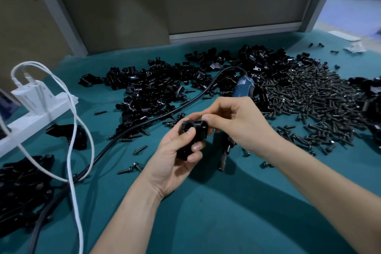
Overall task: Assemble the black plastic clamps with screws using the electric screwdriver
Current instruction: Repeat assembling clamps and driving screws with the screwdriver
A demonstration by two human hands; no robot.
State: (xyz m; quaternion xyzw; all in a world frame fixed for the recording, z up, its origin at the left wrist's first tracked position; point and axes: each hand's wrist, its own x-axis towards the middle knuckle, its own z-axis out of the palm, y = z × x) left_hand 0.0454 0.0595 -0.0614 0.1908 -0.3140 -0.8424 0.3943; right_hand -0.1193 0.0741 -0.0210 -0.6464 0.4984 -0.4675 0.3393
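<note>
My left hand (175,159) grips a black plastic clamp (190,140) above the green table, thumb and fingers curled round it. My right hand (237,123) pinches at the clamp's top right corner with thumb and forefinger; whatever it pinches is hidden by the fingertips. The blue electric screwdriver (243,87) lies on the table behind my right hand, its black tip (224,154) showing below my right palm. A heap of black clamp parts (156,86) lies at the middle back. A large pile of dark screws (309,97) lies to the right.
A black cable (127,132) runs from the screwdriver across the table to the lower left. A white power strip with a charger (35,109) and white cords (72,150) sits at the left. More black parts (22,189) lie at the left edge. Loose screws (140,149) are scattered nearby.
</note>
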